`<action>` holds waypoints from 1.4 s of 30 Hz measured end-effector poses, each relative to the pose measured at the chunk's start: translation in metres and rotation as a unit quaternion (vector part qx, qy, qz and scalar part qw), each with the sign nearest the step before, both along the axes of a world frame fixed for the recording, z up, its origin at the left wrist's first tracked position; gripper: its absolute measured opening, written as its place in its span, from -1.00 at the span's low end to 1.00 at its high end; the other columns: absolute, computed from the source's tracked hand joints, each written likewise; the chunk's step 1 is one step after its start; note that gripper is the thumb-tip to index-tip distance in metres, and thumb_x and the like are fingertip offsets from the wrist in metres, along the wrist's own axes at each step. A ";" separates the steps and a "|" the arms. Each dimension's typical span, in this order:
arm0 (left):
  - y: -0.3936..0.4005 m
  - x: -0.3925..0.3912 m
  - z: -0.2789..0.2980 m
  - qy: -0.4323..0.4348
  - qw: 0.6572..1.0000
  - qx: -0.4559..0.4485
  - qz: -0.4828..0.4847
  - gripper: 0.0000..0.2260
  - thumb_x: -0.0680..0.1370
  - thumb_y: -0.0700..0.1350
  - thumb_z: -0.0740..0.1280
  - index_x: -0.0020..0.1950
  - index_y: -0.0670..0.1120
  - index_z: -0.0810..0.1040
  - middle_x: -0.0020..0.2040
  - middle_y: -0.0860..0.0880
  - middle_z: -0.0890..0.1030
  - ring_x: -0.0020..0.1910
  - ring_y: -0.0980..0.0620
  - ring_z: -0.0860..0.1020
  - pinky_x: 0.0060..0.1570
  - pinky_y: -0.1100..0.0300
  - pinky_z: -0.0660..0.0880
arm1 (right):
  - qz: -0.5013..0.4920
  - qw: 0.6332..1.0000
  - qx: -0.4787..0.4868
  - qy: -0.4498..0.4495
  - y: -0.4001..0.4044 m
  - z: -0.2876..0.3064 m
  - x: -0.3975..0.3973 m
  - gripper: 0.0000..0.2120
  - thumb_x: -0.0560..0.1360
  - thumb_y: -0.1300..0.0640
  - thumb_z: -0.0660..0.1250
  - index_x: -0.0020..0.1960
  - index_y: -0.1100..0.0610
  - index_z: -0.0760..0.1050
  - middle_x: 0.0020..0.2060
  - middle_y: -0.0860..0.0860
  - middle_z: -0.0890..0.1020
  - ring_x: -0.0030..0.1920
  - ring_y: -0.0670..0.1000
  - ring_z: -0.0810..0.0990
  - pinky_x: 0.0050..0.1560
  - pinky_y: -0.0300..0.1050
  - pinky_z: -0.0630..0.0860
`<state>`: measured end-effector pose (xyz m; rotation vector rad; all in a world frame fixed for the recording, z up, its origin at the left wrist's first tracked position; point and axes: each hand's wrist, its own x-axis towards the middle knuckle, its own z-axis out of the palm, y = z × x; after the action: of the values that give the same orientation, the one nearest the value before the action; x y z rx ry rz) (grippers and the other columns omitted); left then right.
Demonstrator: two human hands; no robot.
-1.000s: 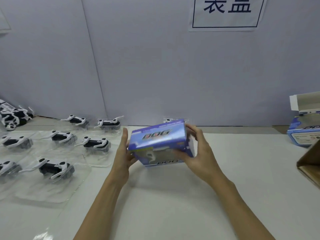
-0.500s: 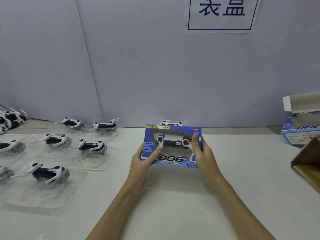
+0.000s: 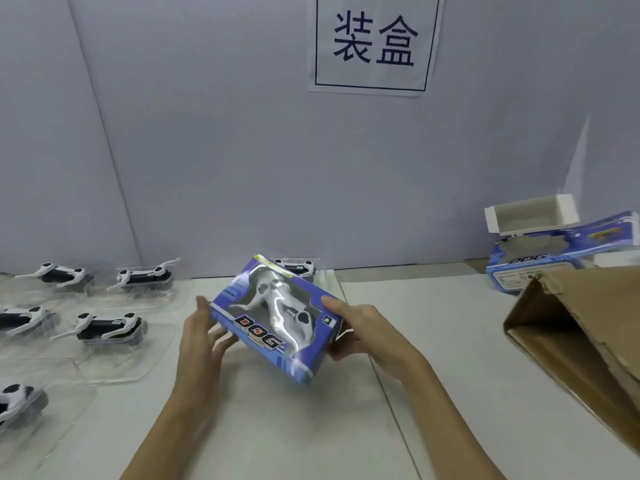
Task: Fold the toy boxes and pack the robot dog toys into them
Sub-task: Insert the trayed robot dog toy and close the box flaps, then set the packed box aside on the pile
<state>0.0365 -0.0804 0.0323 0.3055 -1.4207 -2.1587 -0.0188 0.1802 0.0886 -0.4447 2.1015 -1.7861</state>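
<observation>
Nearest to us, our right hand (image 3: 363, 329) grips the right end of the blue printed cardboard toy box (image 3: 277, 318), thumb on the front face and fingers curled behind. Our left hand (image 3: 204, 336) is at the box's left end with fingers straight and loosely spread, touching or just off the edge; blur keeps us from telling which. The box is lifted above the white table (image 3: 277, 427) and tilted, its clear window showing a white and black robot dog inside.

We judge the box light and fairly stiff at its corners, but the window film and thin card would dent under a hard squeeze, so the short ends and edges are the places to hold. The glossy print looks a little slippery.

To our right lies an open brown corrugated carton (image 3: 581, 341). To our left, more white and black robot dog toys in clear plastic trays (image 3: 107, 325) wait on the table. Farther back on the right is another blue box with its white flap raised (image 3: 540, 244), and on the grey wall a white paper sign (image 3: 375, 43).
</observation>
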 end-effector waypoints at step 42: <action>0.022 -0.015 -0.042 -0.013 0.780 -0.625 0.022 -0.59 0.47 0.30 0.16 -0.25 0.07 0.65 -0.17 0.18 0.56 -0.16 0.10 0.52 -0.20 -0.01 0.54 | -0.355 0.495 0.781 0.138 0.143 0.038 -0.216 -0.55 0.70 0.20 0.12 0.55 0.36 0.31 0.49 0.45 0.26 0.43 0.35 0.43 0.31 0.00 0.54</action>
<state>0.0211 -0.0581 -0.0096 -0.1497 -2.4316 -0.7669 -0.2350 0.3232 0.1261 0.7943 3.1906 0.7730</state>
